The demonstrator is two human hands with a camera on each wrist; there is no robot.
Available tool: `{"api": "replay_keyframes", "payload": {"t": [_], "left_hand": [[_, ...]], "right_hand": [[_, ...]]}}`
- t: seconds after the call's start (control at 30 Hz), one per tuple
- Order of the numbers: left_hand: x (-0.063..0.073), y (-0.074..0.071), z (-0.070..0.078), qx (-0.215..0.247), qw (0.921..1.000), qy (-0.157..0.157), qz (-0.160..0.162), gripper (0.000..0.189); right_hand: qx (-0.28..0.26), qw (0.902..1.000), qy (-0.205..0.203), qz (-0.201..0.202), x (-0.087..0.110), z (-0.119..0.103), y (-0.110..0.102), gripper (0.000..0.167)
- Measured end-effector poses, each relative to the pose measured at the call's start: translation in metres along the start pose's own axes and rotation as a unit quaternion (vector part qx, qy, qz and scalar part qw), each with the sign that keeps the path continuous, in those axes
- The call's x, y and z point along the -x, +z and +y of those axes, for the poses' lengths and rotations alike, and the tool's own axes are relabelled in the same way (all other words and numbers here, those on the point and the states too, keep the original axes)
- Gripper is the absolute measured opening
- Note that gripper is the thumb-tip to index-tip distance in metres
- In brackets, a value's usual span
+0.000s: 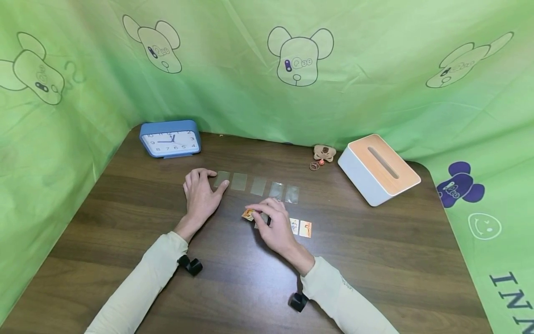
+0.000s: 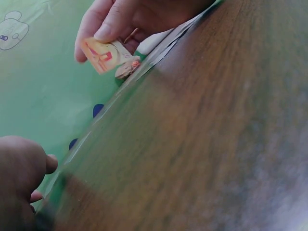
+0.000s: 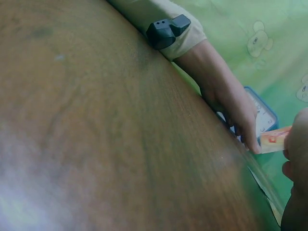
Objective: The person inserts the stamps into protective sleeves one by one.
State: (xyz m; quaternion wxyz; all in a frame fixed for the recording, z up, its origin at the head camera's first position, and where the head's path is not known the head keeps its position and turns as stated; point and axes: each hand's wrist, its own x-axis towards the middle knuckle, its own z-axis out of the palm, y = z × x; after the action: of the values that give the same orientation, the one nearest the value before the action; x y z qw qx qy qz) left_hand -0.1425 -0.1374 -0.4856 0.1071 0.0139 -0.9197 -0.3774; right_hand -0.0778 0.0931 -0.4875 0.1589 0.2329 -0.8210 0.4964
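My right hand (image 1: 273,225) pinches a small orange and yellow picture card (image 1: 248,214) between thumb and fingers, raised off the table in the left wrist view. At the left end of a row of several small clear plastic sleeves, my left hand (image 1: 203,192) rests on the table, thumb and forefinger spread at the edges of the leftmost sleeve (image 1: 222,178). Another sleeve (image 1: 239,182) lies just right of it. Beside my right hand lie a pale card (image 1: 294,226), partly covered, and an orange card (image 1: 306,229). Something flat beneath the right hand is mostly hidden.
A blue alarm clock (image 1: 171,139) stands at the back left. Toward the back right are a brown bear-shaped trinket (image 1: 324,153) with a ring and a white tissue box (image 1: 363,176) with a wooden lid. Green printed curtain (image 1: 233,93) surrounds the wooden table (image 1: 375,260).
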Motion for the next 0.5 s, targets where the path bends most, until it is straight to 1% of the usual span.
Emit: {"api": "replay_keyframes", "payload": {"t": [0.23, 0.5], "left_hand": [[0.0003, -0.0009, -0.0002, 0.002, 1.0, -0.001, 0.004, 0.046], [-0.0005, -0.0006, -0.0007, -0.001, 1.0, 0.001, 0.01, 0.042]], "right_hand": [[-0.022, 0.9986, 0.017, 0.046, -0.0006, -0.0005, -0.0008, 0.017], [-0.048, 0.9939, 0.053, 0.085, 0.0015, -0.0003, -0.0011, 0.018]]}}
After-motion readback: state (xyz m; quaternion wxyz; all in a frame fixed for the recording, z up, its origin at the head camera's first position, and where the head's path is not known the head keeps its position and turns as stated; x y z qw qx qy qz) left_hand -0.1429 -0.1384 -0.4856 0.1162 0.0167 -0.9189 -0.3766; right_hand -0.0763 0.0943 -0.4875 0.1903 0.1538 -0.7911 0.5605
